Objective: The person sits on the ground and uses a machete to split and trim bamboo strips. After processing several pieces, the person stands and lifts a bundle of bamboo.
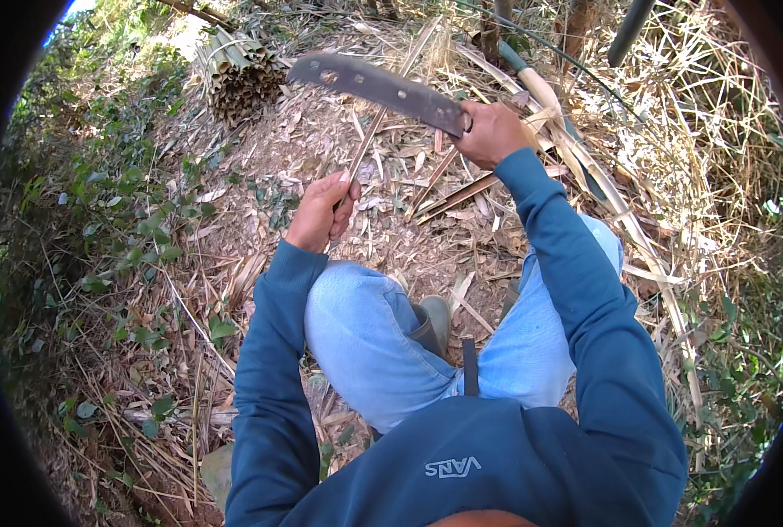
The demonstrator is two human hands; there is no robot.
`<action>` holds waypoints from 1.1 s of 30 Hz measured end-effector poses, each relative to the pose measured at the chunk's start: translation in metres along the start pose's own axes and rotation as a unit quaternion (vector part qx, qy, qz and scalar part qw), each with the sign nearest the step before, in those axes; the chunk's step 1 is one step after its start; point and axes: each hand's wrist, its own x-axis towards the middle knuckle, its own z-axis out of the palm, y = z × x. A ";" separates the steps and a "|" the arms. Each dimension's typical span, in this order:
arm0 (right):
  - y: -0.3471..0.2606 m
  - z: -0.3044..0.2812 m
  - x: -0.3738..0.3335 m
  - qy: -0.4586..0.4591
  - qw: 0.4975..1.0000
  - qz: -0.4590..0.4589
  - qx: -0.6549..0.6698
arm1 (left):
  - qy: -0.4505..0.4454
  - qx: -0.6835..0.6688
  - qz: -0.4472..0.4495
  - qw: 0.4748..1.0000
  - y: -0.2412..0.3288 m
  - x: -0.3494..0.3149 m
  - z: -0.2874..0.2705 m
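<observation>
**Blade raised over a thin bamboo strip**

The right hand (490, 132) is wrapped tight around the handle of a broad dark machete (378, 86), whose blade points away to the left, lifted clear above the bamboo strip (383, 119). The left hand (323, 211) has its fingers curled closed around the near end of that strip, just below the blade, holding it slanted up and away, seemingly so the edge can meet it at an angle. The person crouches, blue-jeaned knees (365, 334) below the strip, probably to keep the work close and steady.

Beyond the blade tip lies a bundle of cut bamboo lengths (238, 75); right of the blade, pale stalks (576, 158) run across dry leaf litter. The machete's handle is hidden inside the fist, and the strip's far end is lost among the litter. A boot (434, 321) shows only partly between the knees.
</observation>
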 end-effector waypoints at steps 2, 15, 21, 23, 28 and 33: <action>0.013 0.011 0.009 0.017 0.998 -0.044 -0.036 | -0.002 -0.003 0.014 1.000 0.002 0.001 0.001; 0.044 0.003 0.022 0.003 0.865 0.209 0.456 | 0.264 0.287 0.100 0.916 -0.009 0.014 0.010; 0.024 0.026 -0.002 -0.018 0.963 0.169 0.208 | 0.279 0.330 0.105 0.896 -0.004 0.024 0.013; -0.003 0.025 -0.014 -0.058 0.976 0.129 0.163 | 0.289 0.336 0.112 0.889 -0.014 0.024 0.003; -0.039 0.031 -0.024 -0.071 0.996 -0.041 0.033 | 0.307 0.363 0.209 0.855 -0.025 0.031 0.000; -0.029 0.042 -0.007 -0.042 0.997 -0.035 -0.049 | 0.261 0.355 0.111 0.891 -0.006 0.010 0.008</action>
